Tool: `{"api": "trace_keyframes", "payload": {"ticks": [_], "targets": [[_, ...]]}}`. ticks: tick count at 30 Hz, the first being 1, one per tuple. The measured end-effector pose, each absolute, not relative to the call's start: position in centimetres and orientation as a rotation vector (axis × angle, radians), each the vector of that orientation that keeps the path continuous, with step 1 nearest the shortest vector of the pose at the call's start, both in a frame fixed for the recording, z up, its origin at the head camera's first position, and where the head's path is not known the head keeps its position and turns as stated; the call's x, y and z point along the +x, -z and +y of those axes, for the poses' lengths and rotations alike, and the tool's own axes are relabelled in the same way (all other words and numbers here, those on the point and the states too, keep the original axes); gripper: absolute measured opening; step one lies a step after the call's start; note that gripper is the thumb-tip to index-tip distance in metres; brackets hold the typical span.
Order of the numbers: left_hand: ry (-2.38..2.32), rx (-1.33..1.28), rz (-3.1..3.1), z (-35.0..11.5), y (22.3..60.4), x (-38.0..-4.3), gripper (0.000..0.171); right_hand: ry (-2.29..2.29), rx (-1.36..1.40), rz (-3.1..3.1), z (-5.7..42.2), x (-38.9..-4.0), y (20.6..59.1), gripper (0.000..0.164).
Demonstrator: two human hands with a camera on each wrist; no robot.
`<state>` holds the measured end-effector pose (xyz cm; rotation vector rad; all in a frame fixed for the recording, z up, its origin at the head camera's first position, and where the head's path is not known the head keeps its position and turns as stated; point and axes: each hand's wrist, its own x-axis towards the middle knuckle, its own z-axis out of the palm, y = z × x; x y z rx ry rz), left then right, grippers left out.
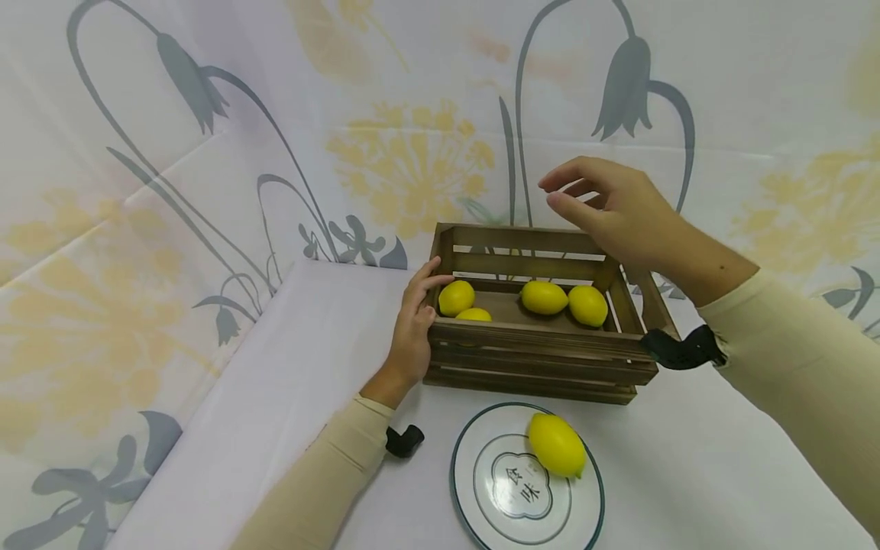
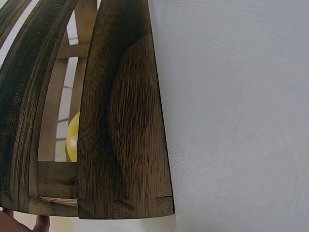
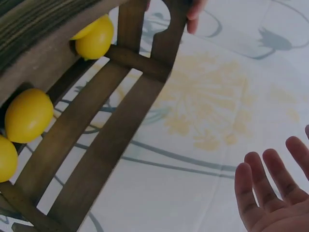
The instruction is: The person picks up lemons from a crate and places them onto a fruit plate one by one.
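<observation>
A slatted brown wooden crate point(image 1: 539, 347) stands on the white surface, with several yellow lemons point(image 1: 545, 297) lying inside. At its left end, my left hand point(image 1: 412, 325) holds the upper edge, one finger reaching over toward the nearest lemon point(image 1: 457, 298). Only a few of its fingertips point(image 3: 194, 12) appear in the right wrist view. My right hand point(image 1: 615, 210) hovers above the crate's back right part, fingers loosely bent and nothing in them. Its fingers look spread apart from the crate in the right wrist view. In the left wrist view, slats point(image 2: 128, 116) hide most of the inside.
In front of the crate lies a round white plate point(image 1: 481, 500) with a dark rim and a printed centre. One lemon point(image 1: 557, 445) rests on its right side. Behind the crate hangs a flower-patterned cloth point(image 1: 412, 92).
</observation>
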<state>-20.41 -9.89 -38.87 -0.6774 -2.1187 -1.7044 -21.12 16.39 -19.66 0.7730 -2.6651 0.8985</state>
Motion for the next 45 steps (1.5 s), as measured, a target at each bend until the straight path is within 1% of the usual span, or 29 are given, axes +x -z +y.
{"api": "trace_keyframes", "payload": {"ticks": [7,13,23,31,39,42,45], "targets": [[1.732,-0.681,-2.094,-9.5,38.9,-20.3,0.050,-0.963,0.776,-2.734,15.9,-22.9,19.9,0.037],[1.695,-0.698,-2.080,-9.4,39.2,-20.2,0.047,-0.937,0.815,-2.784,14.9,-24.4,20.3,0.035],[1.670,-0.676,-2.110,-9.7,39.9,-19.3,0.047,-0.961,0.885,-2.903,12.8,-26.8,22.5,0.031],[1.711,-0.696,-2.105,-9.7,40.3,-18.5,0.050,-1.016,1.026,-3.019,11.7,-28.0,24.5,0.033],[1.719,-0.724,-2.076,-9.4,40.3,-18.2,0.052,-1.144,1.038,-3.114,11.0,-28.8,25.8,0.035],[1.721,-0.722,-2.076,-9.3,40.3,-18.1,0.055,-1.160,1.016,-3.198,10.8,-28.9,26.5,0.036],[1.716,-0.723,-2.072,-9.3,40.4,-17.9,0.061,-1.167,1.021,-3.253,10.7,-28.9,27.2,0.040]]}}
